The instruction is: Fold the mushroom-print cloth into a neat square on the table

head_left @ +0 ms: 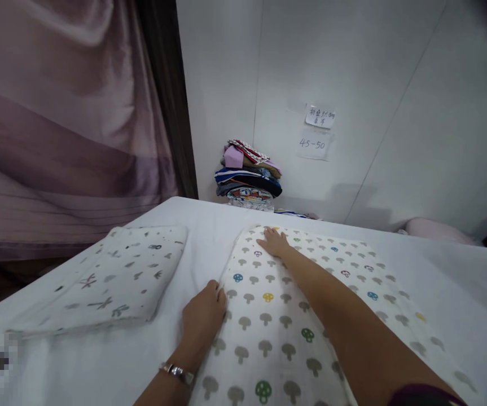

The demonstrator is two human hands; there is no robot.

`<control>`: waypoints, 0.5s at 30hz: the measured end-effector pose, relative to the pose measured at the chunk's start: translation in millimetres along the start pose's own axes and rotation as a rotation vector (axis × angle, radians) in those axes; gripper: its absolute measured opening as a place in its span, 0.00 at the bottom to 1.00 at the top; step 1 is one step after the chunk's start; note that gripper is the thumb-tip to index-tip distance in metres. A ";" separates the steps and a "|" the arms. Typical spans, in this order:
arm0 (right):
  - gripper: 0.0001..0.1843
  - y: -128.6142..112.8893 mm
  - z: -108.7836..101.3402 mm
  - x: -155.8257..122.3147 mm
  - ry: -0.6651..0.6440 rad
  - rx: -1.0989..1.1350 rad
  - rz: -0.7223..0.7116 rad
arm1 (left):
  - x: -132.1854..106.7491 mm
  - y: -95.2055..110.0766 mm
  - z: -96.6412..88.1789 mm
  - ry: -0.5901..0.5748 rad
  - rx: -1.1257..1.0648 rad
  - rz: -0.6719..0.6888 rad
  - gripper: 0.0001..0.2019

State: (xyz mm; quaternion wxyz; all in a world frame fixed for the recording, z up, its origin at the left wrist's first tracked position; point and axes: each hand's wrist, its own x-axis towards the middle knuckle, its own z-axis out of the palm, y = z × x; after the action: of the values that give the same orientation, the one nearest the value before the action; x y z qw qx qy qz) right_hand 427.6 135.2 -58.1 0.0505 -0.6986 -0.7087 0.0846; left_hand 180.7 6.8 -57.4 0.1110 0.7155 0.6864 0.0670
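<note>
A white cloth printed with mushrooms [264, 321] lies spread in front of me, most of its mushrooms grey, with some blue, green and yellow ones. At its left edge is my left hand [205, 307], fingers closed on the border; a metal bracelet circles that wrist. My right hand [273, 242] rests flat near the far left corner of the same cloth, fingers apart. The right forearm crosses over the cloth and hides part of it. To the left lies a folded white cloth [116, 276] with small plant-like prints, touched by neither hand.
Both cloths lie on a white-covered table [192, 225]. Beyond its far edge rises a stack of folded fabrics [249, 175] against the white wall [345, 67], which bears paper notes [317, 132]. A pinkish curtain [65, 124] hangs at left. A pale pink item [438, 230] is at back right.
</note>
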 end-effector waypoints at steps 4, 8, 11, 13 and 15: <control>0.38 -20.0 -0.4 1.4 0.039 0.004 -0.068 | -0.4 1.5 -1.2 -0.013 -0.002 -0.003 0.11; 0.37 -40.2 5.4 6.7 0.038 0.022 -0.103 | -1.3 2.7 -2.7 -0.006 -0.013 0.009 0.12; 0.36 -46.8 8.7 13.6 0.029 0.035 -0.068 | -2.0 2.7 -3.8 -0.009 -0.016 0.014 0.12; 0.35 -44.0 8.1 14.2 0.010 0.039 -0.067 | -2.3 2.3 -5.0 -0.015 -0.010 0.017 0.13; 0.32 -33.3 4.8 9.7 -0.021 0.034 -0.079 | -2.3 2.2 -7.1 -0.026 -0.007 0.023 0.14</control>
State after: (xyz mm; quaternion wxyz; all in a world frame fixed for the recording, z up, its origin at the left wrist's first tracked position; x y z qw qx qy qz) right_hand 393.8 144.4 -57.0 0.0585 -0.6683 -0.7345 0.1019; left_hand 181.0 4.9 -49.9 0.1216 0.7240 0.6763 0.0613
